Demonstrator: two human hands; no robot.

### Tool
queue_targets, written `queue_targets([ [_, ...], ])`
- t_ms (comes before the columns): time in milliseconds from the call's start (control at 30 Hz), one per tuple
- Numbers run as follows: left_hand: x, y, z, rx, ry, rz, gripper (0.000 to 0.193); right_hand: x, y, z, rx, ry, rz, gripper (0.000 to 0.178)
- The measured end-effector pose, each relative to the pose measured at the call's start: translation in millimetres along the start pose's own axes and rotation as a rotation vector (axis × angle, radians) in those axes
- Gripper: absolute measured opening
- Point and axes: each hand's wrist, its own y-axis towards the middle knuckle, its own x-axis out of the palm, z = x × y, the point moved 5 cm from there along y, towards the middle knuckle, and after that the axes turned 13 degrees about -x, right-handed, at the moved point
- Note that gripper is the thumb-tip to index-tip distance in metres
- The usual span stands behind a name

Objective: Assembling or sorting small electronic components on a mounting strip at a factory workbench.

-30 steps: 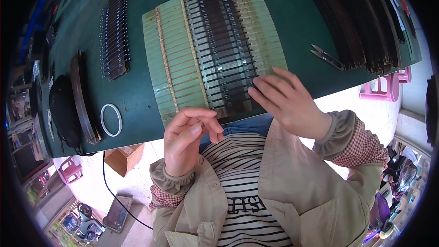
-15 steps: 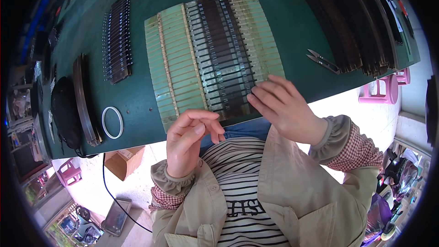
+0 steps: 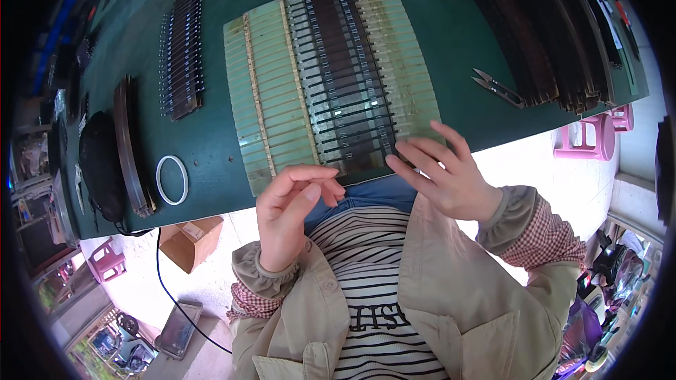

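Observation:
A pale green slotted board (image 3: 415, 88) lies on the table before me. A band of dark brown strips (image 3: 338, 49) with rows of small shiny pieces runs down its middle. My left hand (image 3: 285, 214) hovers at the board's near edge, its fingers half curled and thumb apart from the fingertips; nothing shows in it. At the near right corner, my right hand (image 3: 451, 176) has its fingers spread, with the lowest fingertips beside the dark strips. Whether those tips touch the strips I cannot tell.
On the green table (image 3: 211, 176) are another dark strip panel (image 3: 182, 53), a white ring (image 3: 172, 180), a black pouch (image 3: 102, 169) and a curved dark bundle (image 3: 131, 148). Small snips (image 3: 497, 87) lie right, beside stacked dark strips (image 3: 535, 35). A pink stool (image 3: 588, 138) stands beyond the table's right edge.
My right hand has shifted slightly toward me and right, its fingers spreading wider. The left hand is nearly unchanged.

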Motion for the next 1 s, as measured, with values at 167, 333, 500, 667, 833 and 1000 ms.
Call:
queue_targets([
  [167,1,-1,6,0.212,0.293,0.108,0.019,4,-9,3,-0.086,0.084,0.093,0.042],
  [333,-9,-5,13,0.375,0.361,0.184,0.019,-32,-20,33,-0.006,0.118,0.37,0.039],
  [500,-29,0,23,0.402,0.314,0.339,0.018,-38,-33,78,0.345,-0.045,0.429,0.038],
  [667,-55,4,40,0.406,0.399,0.49,0.016,-35,-56,89,0.529,-0.305,0.229,0.042],
  [833,-42,26,60,0.587,1.133,0.396,0.032,-25,-60,99,0.65,-0.169,0.137,0.045],
  [1000,-34,42,49,0.536,1.345,0.283,0.049,-23,-44,123,0.616,-0.189,0.11,0.043],
])
